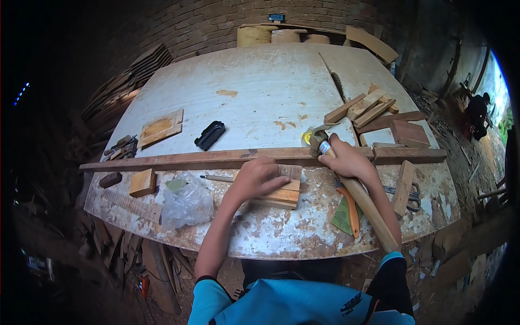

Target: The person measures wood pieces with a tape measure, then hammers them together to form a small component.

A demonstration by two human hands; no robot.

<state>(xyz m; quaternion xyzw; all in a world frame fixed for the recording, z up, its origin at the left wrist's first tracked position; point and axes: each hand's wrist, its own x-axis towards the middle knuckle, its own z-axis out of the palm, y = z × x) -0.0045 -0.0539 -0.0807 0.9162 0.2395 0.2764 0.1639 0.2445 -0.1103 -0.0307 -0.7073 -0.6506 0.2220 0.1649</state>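
My left hand (259, 177) lies over a light wooden block (291, 187), fingers curled and thumb stretched across its top. The block rests on the worn table against the near side of a long wooden beam (216, 160). My right hand (345, 157) is wrapped round a hammer (364, 199) close to its metal head, which sits above the beam. Its thick wooden handle runs back under my right forearm. A pencil-like tool (216, 177) points left from beside my left hand. Pliers with orange handles (351, 212) lie below the hammer, on a green piece.
Left of my hands are a crumpled plastic bag (187, 203) and a small wood block (142, 183). Beyond the beam lie a black case (210, 135), a tape measure (307, 136), a saw (337, 85) and stacked wood pieces (368, 105). Scissors (414, 197) lie at right.
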